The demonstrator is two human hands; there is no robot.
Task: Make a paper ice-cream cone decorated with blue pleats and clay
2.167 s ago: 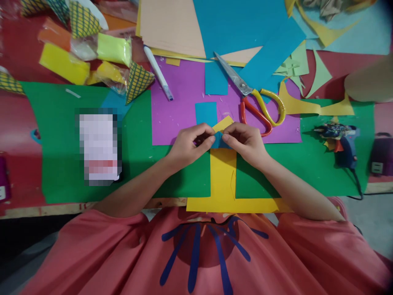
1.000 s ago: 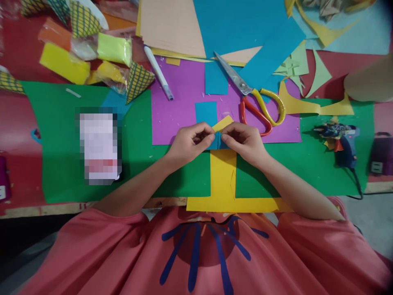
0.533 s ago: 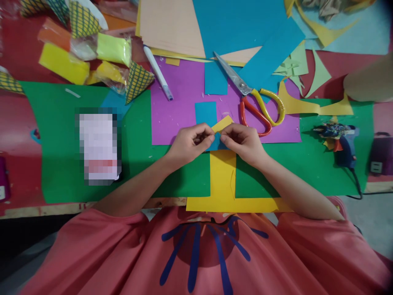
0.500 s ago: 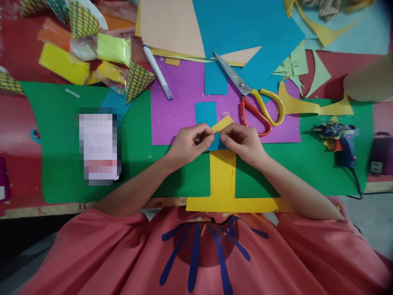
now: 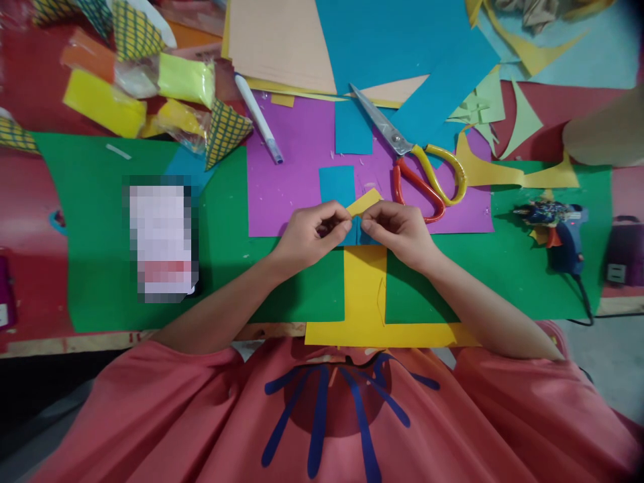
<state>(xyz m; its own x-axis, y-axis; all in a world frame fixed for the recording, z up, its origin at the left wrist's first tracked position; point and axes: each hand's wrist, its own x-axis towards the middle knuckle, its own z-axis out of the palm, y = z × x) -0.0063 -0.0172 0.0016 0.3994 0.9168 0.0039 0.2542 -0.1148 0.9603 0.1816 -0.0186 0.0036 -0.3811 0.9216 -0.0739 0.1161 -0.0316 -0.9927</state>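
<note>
A small blue paper piece (image 5: pixel 357 232) is pinched between my two hands, with a crease or seam down its middle. My left hand (image 5: pixel 314 231) grips its left part, thumb against fingertips; my right hand (image 5: pixel 397 231) has closed on its right part in the same way. Under and behind it lies yellow paper (image 5: pixel 365 285), its angled tip showing just above the fingers. Beyond my left hand rests a blue square (image 5: pixel 337 185) on the purple sheet (image 5: pixel 292 194). Scissors (image 5: pixel 397 142) with one red and one yellow handle lie open beyond my right hand.
A white pen (image 5: pixel 259 119) lies on the purple sheet. At left are a blurred-out phone (image 5: pixel 161 238) and bagged clay packs (image 5: pixel 186 80). A glue gun (image 5: pixel 566 235) with its cord sits at right. Paper scraps (image 5: pixel 523 119) and large sheets (image 5: pixel 282 43) cover the far side.
</note>
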